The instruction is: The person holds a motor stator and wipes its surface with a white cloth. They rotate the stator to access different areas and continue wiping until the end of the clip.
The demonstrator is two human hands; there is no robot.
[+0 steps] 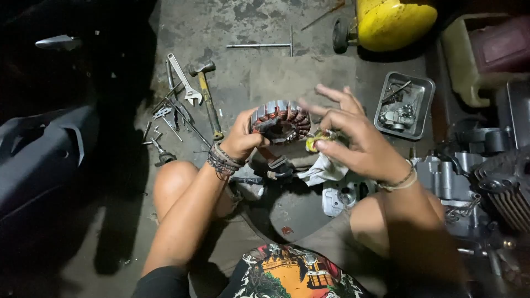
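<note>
Head-camera view looks down on a person squatting on a stained concrete floor (pixel 259 72), bare knees to either side. The left hand (pixel 243 138), with a stack of braided bracelets at the wrist, is closed on the rim of a stator (pixel 281 121), a round ring of copper-wound poles, and holds it up tilted between the knees. The right hand (pixel 359 143) is just beside the stator on its right; its thumb and forefinger are pinched on a small yellowish connector (pixel 317 140) at the end of the stator's wiring, while the other fingers are spread and lifted. Below the hands lie a crumpled white rag (pixel 323 171) and a grey metal engine cover (pixel 342 198).

To the left of the left hand, tools are scattered on the floor: an adjustable wrench (pixel 185 83), a hammer (pixel 207 96) with a yellowish handle, and several smaller drivers and bits beside them. A T-handle wrench (pixel 270 45) lies farther away, near a yellow tank on a small wheel (pixel 392 22). To the right of the right hand stands a rectangular metal tray (pixel 422 91) holding small parts, and at the right edge sits an engine block (pixel 486 176) with cooling fins. Dark bodywork fills the left side.
</note>
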